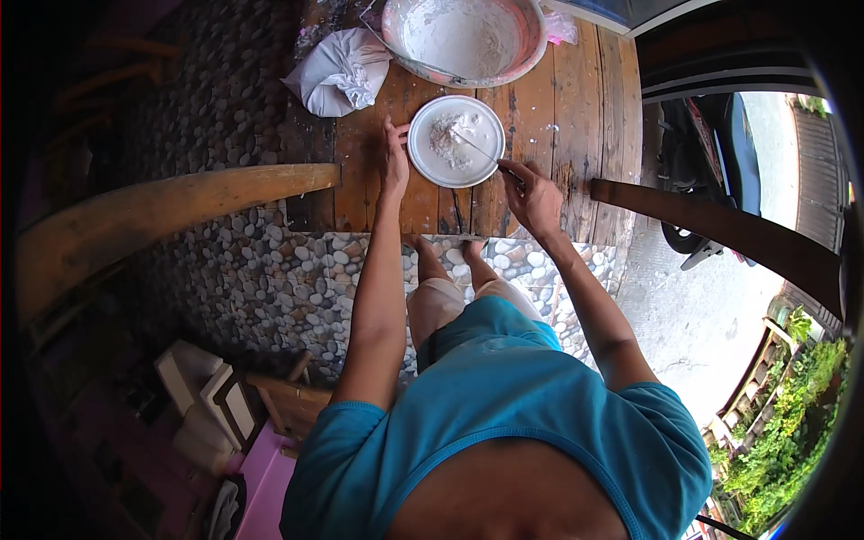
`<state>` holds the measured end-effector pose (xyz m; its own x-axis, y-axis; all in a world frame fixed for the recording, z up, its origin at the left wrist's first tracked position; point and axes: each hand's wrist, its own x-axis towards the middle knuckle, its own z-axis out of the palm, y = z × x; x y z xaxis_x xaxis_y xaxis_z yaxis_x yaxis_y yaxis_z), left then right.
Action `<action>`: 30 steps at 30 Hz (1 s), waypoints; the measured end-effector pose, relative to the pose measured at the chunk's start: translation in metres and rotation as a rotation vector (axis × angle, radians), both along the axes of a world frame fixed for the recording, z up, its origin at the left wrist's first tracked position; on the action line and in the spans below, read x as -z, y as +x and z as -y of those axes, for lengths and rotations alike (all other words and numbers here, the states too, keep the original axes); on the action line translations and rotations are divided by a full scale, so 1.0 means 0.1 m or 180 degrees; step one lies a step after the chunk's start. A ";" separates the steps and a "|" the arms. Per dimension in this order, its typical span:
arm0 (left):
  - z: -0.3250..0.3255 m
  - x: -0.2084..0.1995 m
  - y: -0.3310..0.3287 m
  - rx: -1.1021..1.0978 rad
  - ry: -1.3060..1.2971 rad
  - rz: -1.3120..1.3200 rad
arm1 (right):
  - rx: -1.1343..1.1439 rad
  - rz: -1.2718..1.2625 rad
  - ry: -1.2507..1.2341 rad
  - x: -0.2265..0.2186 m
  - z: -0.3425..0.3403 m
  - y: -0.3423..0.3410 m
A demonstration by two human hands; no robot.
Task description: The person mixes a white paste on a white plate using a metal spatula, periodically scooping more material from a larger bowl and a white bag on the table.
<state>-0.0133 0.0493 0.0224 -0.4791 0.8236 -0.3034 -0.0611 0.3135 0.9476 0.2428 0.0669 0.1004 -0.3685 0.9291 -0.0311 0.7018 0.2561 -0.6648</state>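
Observation:
A round white plate [423,166] lies on the wooden table, with a heap of white, partly crumbly paste [447,144] on it. My left hand [394,160] is at the plate's left rim, fingers apart and touching the edge without wrapping round it. In my closed right hand [535,196], at the plate's lower right, is a thin metal tool [479,149] with a dark handle. Its shaft slants over the plate and its tip reaches into the paste, which hides the tip's shape.
Behind the plate stands a wide basin [468,40] coated inside with white material. A tied white bag [342,74] sits left of it, and a pink plastic scrap [561,28] to its right. Curved wooden beams [198,189] flank the table [531,126]. A motorbike [720,171] stands at right.

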 end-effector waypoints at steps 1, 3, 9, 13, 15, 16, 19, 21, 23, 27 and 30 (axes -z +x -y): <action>0.00 -0.02 0.02 -0.0010 0.0005 -0.0001 | -0.0081 0.0195 0.0173 -0.08 0.01 -0.01; 0.06 -0.01 0.04 0.0031 0.0031 0.0150 | -0.0181 0.0383 0.0330 -0.10 0.04 -0.02; 0.06 0.03 0.03 -0.0036 0.0077 0.0184 | -0.0319 0.0505 0.0559 -0.09 0.06 0.01; 0.13 0.08 0.01 -0.0010 0.0079 0.0182 | -0.0257 0.0512 0.0506 -0.09 0.10 0.04; 0.12 0.10 -0.06 -0.0041 0.0079 0.0222 | -0.0262 0.0403 0.0500 -0.08 0.05 0.01; 0.09 0.12 -0.08 -0.0058 0.0111 0.0281 | -0.0198 0.0276 0.0590 -0.09 0.05 0.00; 0.07 0.09 -0.04 -0.0003 0.0096 0.0347 | -0.0212 0.0386 0.0443 -0.02 0.03 0.05; 0.06 0.09 -0.04 -0.0016 0.0109 0.0348 | -0.0228 0.0387 0.0403 -0.03 0.03 0.04; 0.07 0.10 -0.06 -0.0020 0.0135 0.0348 | -0.0235 0.0389 0.0376 -0.08 0.03 0.02; 0.07 0.12 -0.08 -0.0006 0.0115 0.0379 | -0.0125 0.0340 0.0415 -0.13 0.04 0.02; 0.12 0.12 -0.05 0.0035 0.0033 0.0327 | -0.0121 0.0334 0.0422 -0.15 0.08 0.03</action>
